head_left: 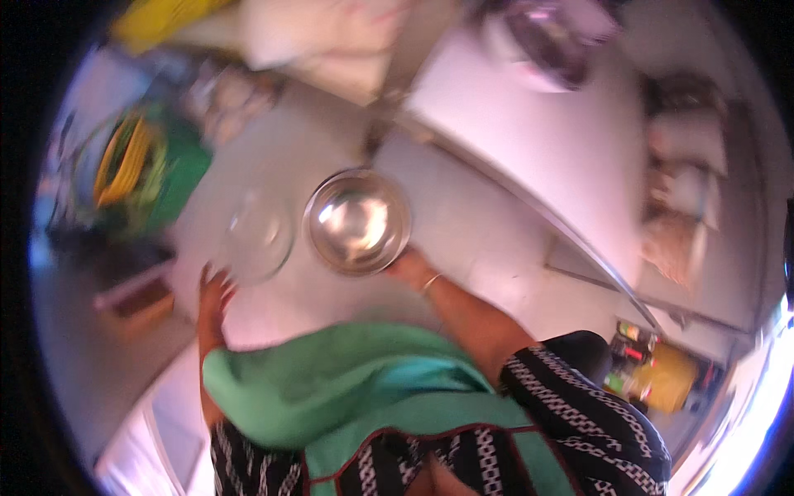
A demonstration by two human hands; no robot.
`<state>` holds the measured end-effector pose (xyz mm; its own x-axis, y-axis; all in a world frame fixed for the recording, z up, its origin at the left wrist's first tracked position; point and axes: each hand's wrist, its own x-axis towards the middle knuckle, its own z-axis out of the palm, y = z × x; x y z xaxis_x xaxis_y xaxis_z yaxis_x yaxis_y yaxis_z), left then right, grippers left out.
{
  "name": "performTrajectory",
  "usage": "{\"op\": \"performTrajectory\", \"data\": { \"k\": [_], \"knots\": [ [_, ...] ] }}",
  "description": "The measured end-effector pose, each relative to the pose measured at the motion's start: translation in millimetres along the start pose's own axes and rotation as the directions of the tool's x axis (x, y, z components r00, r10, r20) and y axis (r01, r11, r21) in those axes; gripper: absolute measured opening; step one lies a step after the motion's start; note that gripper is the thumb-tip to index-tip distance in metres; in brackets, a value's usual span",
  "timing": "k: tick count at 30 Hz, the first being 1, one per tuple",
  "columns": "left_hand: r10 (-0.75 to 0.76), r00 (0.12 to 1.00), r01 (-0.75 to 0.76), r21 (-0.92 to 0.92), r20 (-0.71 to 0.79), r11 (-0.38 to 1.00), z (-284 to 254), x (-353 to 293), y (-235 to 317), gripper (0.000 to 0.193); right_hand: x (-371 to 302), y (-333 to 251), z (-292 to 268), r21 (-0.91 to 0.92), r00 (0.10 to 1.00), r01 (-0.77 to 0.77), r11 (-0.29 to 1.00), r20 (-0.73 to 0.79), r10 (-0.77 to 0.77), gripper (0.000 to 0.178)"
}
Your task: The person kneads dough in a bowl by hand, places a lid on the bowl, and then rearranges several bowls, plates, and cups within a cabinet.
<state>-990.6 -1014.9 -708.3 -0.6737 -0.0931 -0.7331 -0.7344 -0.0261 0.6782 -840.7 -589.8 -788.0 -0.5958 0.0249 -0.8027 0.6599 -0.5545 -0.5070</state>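
Observation:
A shiny round steel bowl (357, 221) is held out in front of me, its inside facing up. My right hand (411, 269), with a thin bangle at the wrist, is closed on the bowl's near right rim. To the left of it is a clear round glass bowl or lid (263, 240), blurred and see-through. My left hand (217, 289) is at its near left edge, fingers bent and seemingly gripping the rim. The two round pieces are close together but apart. A green apron (347, 372) covers my front.
A white counter (529, 132) runs along the right, with a blurred dark and silvery appliance (546, 41) at its far end. Packages (682, 198) sit on the right. At left are a green container (178, 178) with a yellow coil (128, 161) and a brown box (141, 302).

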Motion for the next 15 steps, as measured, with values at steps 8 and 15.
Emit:
{"op": "performTrajectory", "data": {
  "k": [8, 15],
  "knots": [
    [0.545, 0.573, -0.794, 0.251, 0.612, 0.553, 185.4, -159.8, 195.3, 0.031, -81.0, -63.3, -11.2, -0.514, 0.995, -0.084, 0.854, 0.002, 0.099, 0.038],
    [0.507, -0.227, -0.966, -0.257, 0.832, -0.011, 398.1, -207.3, 179.6, 0.020, -277.0, -247.4, 1.8, -0.660, 0.969, 0.245, 0.710, 0.135, -0.209, 0.031]
  ]
}}
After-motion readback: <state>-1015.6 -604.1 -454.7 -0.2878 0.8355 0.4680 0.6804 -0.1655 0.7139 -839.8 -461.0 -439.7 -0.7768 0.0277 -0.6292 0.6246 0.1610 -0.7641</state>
